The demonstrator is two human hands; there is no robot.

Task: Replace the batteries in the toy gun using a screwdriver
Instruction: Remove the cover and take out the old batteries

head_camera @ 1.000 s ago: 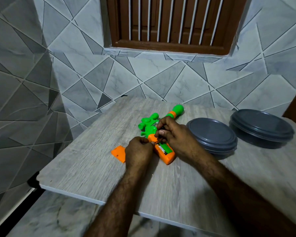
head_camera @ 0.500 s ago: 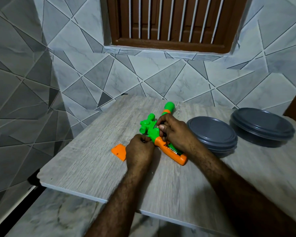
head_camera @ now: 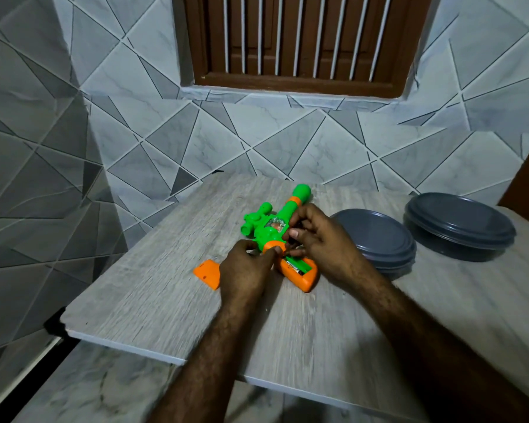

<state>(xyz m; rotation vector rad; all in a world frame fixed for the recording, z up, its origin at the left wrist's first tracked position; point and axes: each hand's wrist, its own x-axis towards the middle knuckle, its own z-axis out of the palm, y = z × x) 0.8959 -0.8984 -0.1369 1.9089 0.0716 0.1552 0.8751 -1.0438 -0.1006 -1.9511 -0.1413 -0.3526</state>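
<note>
Battery swap in progress at the open compartment in the toy gun's stock.

The toy gun (head_camera: 275,230) lies flat on the table (head_camera: 153,294), green barrel pointing away from the person and orange stock nearest them. The orange battery cover (head_camera: 207,273) is off and lies on the table just left of the left hand (head_camera: 245,270). That hand is curled, its fingertips pressing on the orange grip to steady the toy. The right hand (head_camera: 318,242) is bent over the open battery compartment (head_camera: 298,267), thumb and fingers pinched together at its upper end; whether they hold a battery cannot be told. Something green and metallic shows inside the compartment. No screwdriver is visible. Two grey lidded bowls (head_camera: 379,239) sit to the right. The next move likely calls for seating or lifting a cell cleanly, then refitting the cover.
</note>
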